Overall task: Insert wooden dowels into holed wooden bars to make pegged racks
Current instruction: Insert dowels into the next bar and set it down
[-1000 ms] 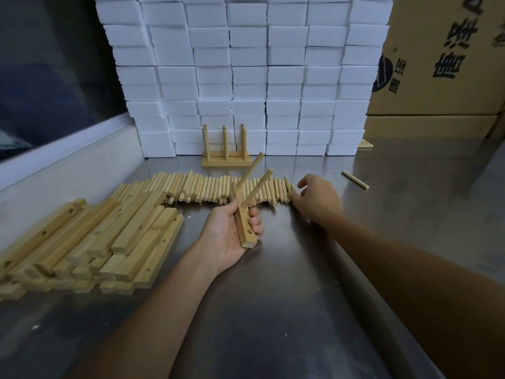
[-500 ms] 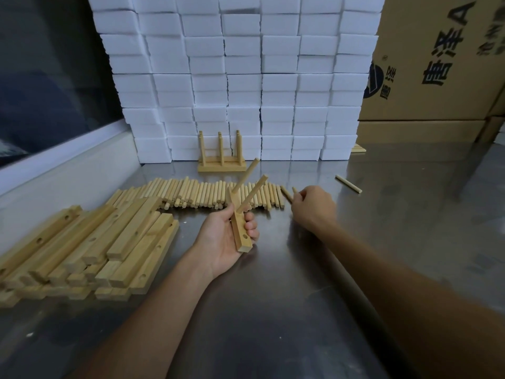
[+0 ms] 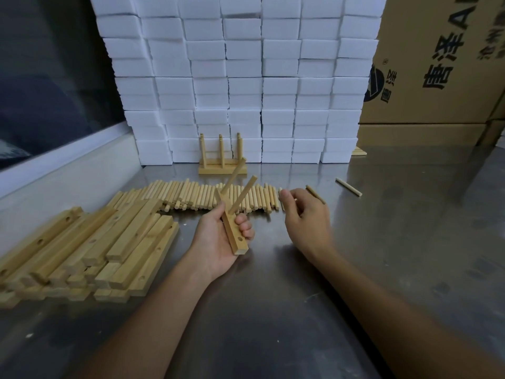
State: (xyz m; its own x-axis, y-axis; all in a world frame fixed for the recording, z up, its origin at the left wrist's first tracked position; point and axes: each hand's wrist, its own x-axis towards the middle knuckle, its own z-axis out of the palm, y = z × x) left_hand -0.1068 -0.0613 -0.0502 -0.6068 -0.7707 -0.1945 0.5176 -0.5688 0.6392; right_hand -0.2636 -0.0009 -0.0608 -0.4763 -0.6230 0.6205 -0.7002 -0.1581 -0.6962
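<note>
Bar (image 3: 232, 231) with two dowels (image 3: 244, 194) already standing in it, one hole bare near its close end — gripped in the left hand (image 3: 218, 239) above the steel table (image 3: 273, 310). Right hand (image 3: 306, 214) pinches a single dowel (image 3: 315, 194) just right of the dowel row (image 3: 196, 195). Stacked bars (image 3: 90, 247) at left; a finished rack (image 3: 222, 157) stands behind.

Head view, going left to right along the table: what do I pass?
Stack of holed bars → left hand gripping the bar with two dowels → right hand holding a dowel → stray dowel.
</note>
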